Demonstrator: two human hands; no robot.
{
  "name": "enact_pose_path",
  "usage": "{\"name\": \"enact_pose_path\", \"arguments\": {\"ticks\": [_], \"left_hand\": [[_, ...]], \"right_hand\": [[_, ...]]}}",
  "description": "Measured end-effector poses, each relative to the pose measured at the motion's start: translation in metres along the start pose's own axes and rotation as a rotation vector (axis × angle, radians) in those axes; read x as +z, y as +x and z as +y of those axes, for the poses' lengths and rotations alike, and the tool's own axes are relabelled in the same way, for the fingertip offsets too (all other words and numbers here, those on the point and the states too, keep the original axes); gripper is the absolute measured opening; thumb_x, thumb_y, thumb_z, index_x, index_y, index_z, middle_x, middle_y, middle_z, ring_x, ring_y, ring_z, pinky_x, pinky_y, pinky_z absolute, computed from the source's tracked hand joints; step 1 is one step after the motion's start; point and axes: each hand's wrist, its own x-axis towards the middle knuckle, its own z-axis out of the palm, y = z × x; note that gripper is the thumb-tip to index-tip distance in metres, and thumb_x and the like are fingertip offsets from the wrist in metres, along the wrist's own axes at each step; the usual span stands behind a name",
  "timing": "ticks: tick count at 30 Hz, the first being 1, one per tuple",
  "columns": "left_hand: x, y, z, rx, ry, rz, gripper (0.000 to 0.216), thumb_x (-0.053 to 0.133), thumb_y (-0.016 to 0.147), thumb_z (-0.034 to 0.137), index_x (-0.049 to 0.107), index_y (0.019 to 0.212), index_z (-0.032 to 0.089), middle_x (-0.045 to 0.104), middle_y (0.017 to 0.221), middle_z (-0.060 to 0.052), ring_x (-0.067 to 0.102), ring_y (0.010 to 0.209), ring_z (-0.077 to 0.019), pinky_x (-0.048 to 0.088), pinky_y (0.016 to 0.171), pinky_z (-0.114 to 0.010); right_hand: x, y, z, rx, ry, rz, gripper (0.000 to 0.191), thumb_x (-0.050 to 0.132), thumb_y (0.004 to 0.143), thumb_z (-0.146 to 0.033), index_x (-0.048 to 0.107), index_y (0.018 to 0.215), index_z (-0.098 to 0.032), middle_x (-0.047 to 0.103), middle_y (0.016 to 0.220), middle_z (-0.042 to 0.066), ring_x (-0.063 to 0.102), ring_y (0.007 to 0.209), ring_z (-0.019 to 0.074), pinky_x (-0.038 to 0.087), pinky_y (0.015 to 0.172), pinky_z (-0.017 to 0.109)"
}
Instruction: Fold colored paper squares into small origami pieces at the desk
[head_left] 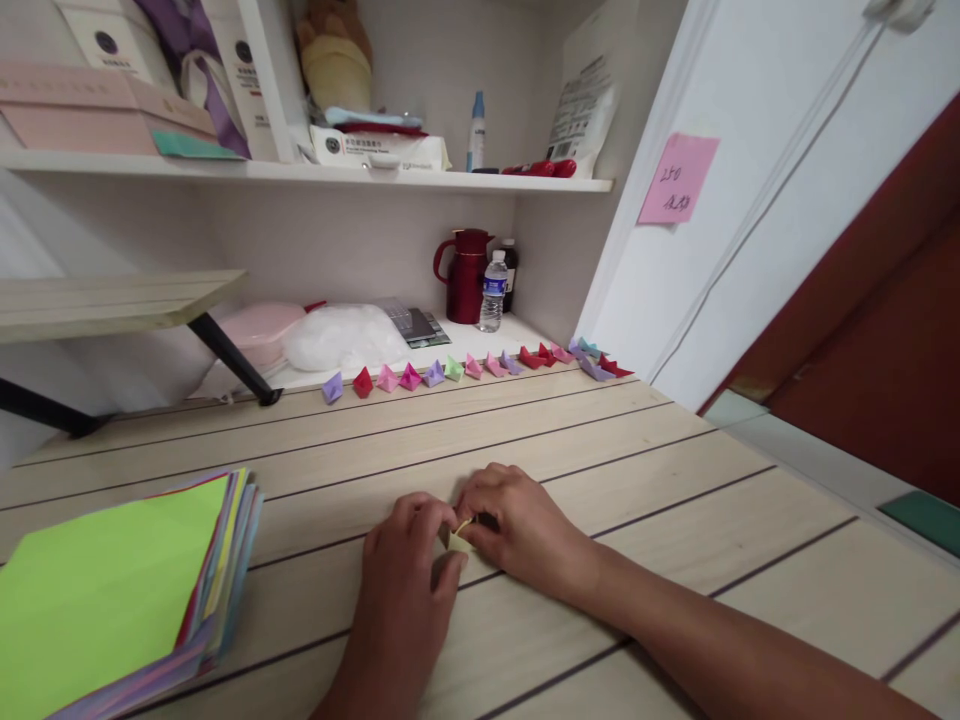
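Observation:
Both hands meet over a small folded piece of pale yellow paper (457, 540) on the wooden table (637, 470). My left hand (405, 570) pinches its left side with bent fingers. My right hand (517, 525) curls over its right side, fingertips pressed on the paper. Most of the paper is hidden under the fingers. A row of several small folded paper boats (480, 365) in purple, red, pink and green stands along the table's far edge.
A stack of coloured paper sheets (112, 590), green on top, lies at the near left. Behind the table a shelf holds a red jug (465, 275), a water bottle (492, 292) and a plastic bag (341, 335). A white door with a pink note (677, 178) is at right.

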Motion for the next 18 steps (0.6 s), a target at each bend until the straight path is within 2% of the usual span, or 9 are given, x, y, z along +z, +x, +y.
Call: {"name": "enact_pose_path", "arguments": {"ticks": [7, 12, 15, 18], "left_hand": [[-0.006, 0.001, 0.006, -0.025, 0.099, -0.084, 0.023, 0.056, 0.071, 0.005, 0.048, 0.083, 0.024, 0.059, 0.091, -0.001, 0.057, 0.092, -0.0214, 0.040, 0.085, -0.041], [-0.008, 0.001, 0.002, 0.018, 0.155, -0.161, 0.018, 0.053, 0.074, 0.009, 0.052, 0.085, 0.024, 0.061, 0.096, -0.002, 0.058, 0.096, -0.0220, 0.041, 0.086, -0.042], [-0.008, 0.000, 0.002, 0.021, 0.164, -0.172, 0.022, 0.052, 0.075, 0.008, 0.056, 0.090, 0.024, 0.061, 0.101, -0.003, 0.058, 0.100, -0.0224, 0.041, 0.090, -0.043], [-0.007, 0.000, -0.001, 0.023, 0.173, -0.161, 0.025, 0.053, 0.076, 0.009, 0.059, 0.096, 0.023, 0.061, 0.106, -0.005, 0.058, 0.103, -0.0236, 0.041, 0.093, -0.045]], "right_hand": [[-0.006, -0.002, -0.004, 0.003, 0.003, -0.046, 0.011, 0.071, 0.076, -0.010, 0.074, 0.079, -0.021, 0.069, 0.079, 0.002, 0.061, 0.081, 0.0194, 0.045, 0.078, 0.031], [-0.026, -0.002, 0.003, -0.033, 0.184, -0.196, 0.013, 0.072, 0.082, -0.015, 0.074, 0.093, -0.021, 0.069, 0.098, 0.005, 0.062, 0.095, 0.0187, 0.047, 0.088, 0.031], [-0.039, -0.003, 0.006, -0.054, 0.259, -0.321, 0.029, 0.077, 0.079, -0.018, 0.072, 0.108, -0.023, 0.067, 0.105, 0.004, 0.060, 0.100, 0.0187, 0.045, 0.090, 0.030], [-0.043, -0.003, 0.009, 0.038, 0.305, -0.327, 0.050, 0.080, 0.070, -0.011, 0.066, 0.117, -0.025, 0.065, 0.100, 0.000, 0.058, 0.090, 0.0158, 0.046, 0.077, 0.025]]}}
